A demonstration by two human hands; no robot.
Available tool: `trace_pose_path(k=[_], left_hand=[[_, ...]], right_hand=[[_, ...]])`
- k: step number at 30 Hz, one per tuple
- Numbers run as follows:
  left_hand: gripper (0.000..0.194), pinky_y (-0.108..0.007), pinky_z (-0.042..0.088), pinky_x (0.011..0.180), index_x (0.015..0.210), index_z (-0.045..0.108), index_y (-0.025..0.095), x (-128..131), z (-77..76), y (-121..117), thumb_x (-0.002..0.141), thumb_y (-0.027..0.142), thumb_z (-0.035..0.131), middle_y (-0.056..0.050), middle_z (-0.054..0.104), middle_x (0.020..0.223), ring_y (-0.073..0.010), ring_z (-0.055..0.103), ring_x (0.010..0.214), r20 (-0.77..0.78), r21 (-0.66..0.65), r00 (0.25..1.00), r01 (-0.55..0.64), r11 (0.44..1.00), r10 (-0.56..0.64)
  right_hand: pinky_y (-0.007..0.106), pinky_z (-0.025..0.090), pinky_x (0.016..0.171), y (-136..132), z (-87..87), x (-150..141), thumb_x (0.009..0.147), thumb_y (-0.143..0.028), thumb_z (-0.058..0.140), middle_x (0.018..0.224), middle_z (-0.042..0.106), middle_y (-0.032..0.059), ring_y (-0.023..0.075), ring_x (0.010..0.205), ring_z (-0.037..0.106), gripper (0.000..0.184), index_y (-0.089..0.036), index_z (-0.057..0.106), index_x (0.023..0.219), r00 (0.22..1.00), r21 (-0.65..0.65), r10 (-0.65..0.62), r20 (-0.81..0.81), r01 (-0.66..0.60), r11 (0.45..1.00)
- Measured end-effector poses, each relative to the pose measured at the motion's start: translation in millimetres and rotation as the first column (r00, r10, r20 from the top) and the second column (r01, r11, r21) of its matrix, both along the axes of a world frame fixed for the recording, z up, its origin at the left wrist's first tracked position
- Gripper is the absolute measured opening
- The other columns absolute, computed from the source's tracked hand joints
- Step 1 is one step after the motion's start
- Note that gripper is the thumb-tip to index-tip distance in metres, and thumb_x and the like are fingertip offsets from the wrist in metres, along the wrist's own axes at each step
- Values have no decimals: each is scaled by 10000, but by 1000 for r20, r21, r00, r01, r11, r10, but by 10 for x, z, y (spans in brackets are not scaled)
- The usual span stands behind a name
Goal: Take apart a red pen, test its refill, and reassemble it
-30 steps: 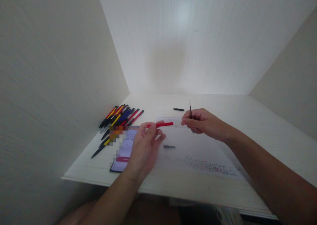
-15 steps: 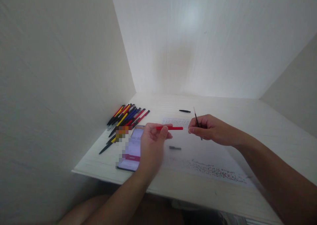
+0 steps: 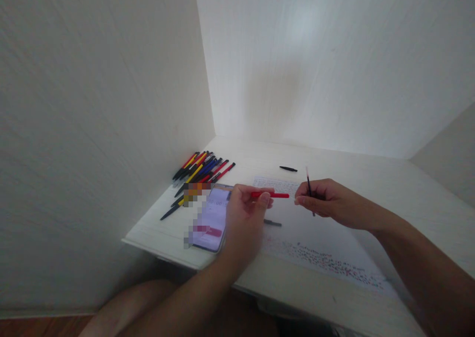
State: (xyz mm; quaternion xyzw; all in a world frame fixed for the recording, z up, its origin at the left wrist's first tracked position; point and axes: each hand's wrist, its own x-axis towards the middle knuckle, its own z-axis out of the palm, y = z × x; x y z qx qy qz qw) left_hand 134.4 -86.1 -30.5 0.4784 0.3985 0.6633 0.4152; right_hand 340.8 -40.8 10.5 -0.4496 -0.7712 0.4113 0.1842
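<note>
My left hand (image 3: 245, 218) pinches a red pen barrel (image 3: 272, 195) that points right, level above the white desk (image 3: 371, 178). My right hand (image 3: 326, 201) is closed on a thin dark refill (image 3: 308, 183) that sticks up between its fingers, a short gap from the barrel's free end. A small dark pen part (image 3: 272, 222) lies on the sheet of paper (image 3: 315, 238) below the hands. Another black pen part (image 3: 288, 168) lies farther back on the desk.
A pile of several red, yellow, blue and black pens (image 3: 202, 171) lies at the desk's back left by the wall. A phone (image 3: 211, 223) with a lit screen lies near the front left edge. White panels enclose the desk on three sides.
The view has swung left, so everything sits further right in frame. Both hands keep their hold, and the barrel's end has come a little closer to my right hand.
</note>
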Motion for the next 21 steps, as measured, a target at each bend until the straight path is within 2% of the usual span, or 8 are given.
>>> trace_pose_path(k=[4, 9, 15, 21], left_hand=[[104, -254, 581, 672, 888, 560, 145, 11, -5, 2, 868, 120, 659, -69, 722, 840, -135, 687, 709, -3, 0, 1000, 14, 1000, -14], [110, -279, 587, 667, 913, 554, 152, 16, -58, 22, 883, 179, 656, -83, 723, 921, -148, 696, 709, 30, 8, 999, -22, 1000, 22], [104, -300, 584, 687, 904, 553, 162, 21, -46, 15, 883, 190, 651, -74, 716, 880, -157, 692, 712, 12, 35, 1000, -13, 999, 13], [133, -315, 580, 717, 924, 531, 165, 25, -62, -2, 890, 214, 650, -82, 719, 910, -164, 694, 747, 38, 8, 999, 7, 1000, -8]], right_hand=[[244, 339, 493, 0, -10, -8, 908, -499, 567, 644, 514, -23, 103, 563, 428, 328, -191, 620, 805, 1000, -18, 3, 1, -3, 1000], [242, 340, 494, 24, -42, 28, 909, -503, 569, 649, 515, -24, 102, 567, 427, 330, -188, 626, 830, 1000, -47, 1, -1, -1, 999], [254, 364, 524, 20, -26, 11, 911, -492, 567, 673, 533, -13, 115, 599, 449, 324, -186, 629, 825, 999, -16, 14, 30, -13, 1000], [255, 354, 522, 29, -58, 39, 915, -501, 573, 685, 520, -5, 118, 606, 436, 327, -187, 631, 846, 1000, -76, 19, -7, -19, 997]])
